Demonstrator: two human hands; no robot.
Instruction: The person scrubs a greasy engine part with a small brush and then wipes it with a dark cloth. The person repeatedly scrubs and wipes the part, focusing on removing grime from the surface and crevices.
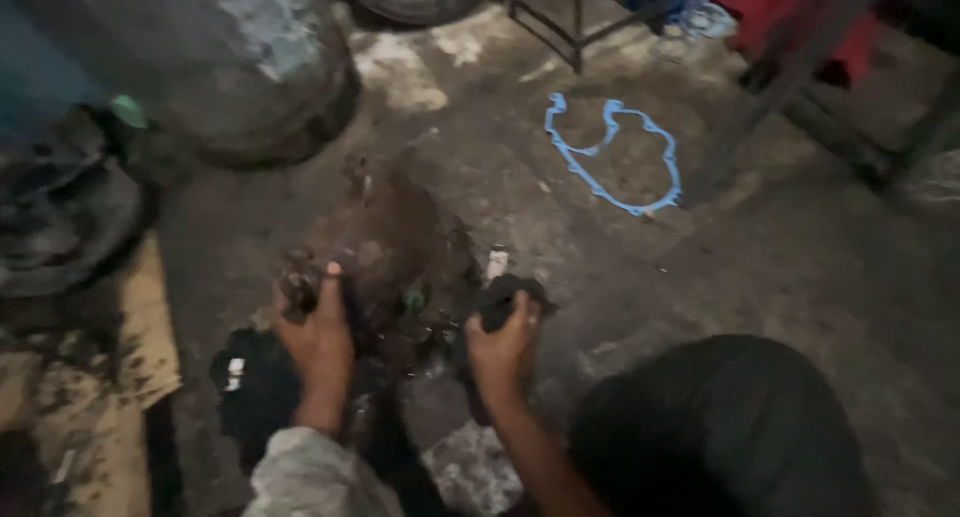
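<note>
left hand (318, 339) grips a greasy metal part (299, 282); right hand (502, 349) clutches a dark rag (505, 299). both lie well short of the blue gasket (615, 157); wiping seems in hand, needing firm rubbing.

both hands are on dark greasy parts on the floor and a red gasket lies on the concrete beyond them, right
Not quite: the thin outline-shaped gasket on the stained concrete floor is blue, not red, as the head view shows. The rest holds: the left hand and right hand each grip dark greasy parts.
</note>
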